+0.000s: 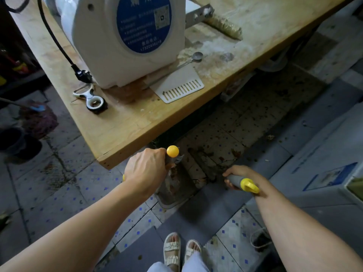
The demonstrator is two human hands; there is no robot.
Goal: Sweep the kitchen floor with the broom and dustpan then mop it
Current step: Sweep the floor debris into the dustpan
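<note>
My left hand (pixel 145 170) grips the upright handle of the grey dustpan (pixel 171 193), just under its yellow knob (pixel 172 151). The pan rests on the tiled floor by the table's near corner, with dark dirt in it. My right hand (pixel 234 176) is closed on the broom's grey handle (pixel 233 179), whose yellow hook end (pixel 249 185) points back along my forearm. The dark broom head (pixel 205 166) lies low on the stained tiles right of the pan, partly under the table. A mop head (pixel 38 119) lies on the floor at the far left.
A wooden table (pixel 125 132) juts over the floor ahead, carrying a white machine (pixel 125 42), a peeler (pixel 91 98) and a spoon (pixel 193 57). A dark bucket (pixel 13 141) stands at the left, boxes (pixel 322 169) at the right. My sandalled feet (pixel 181 250) are below.
</note>
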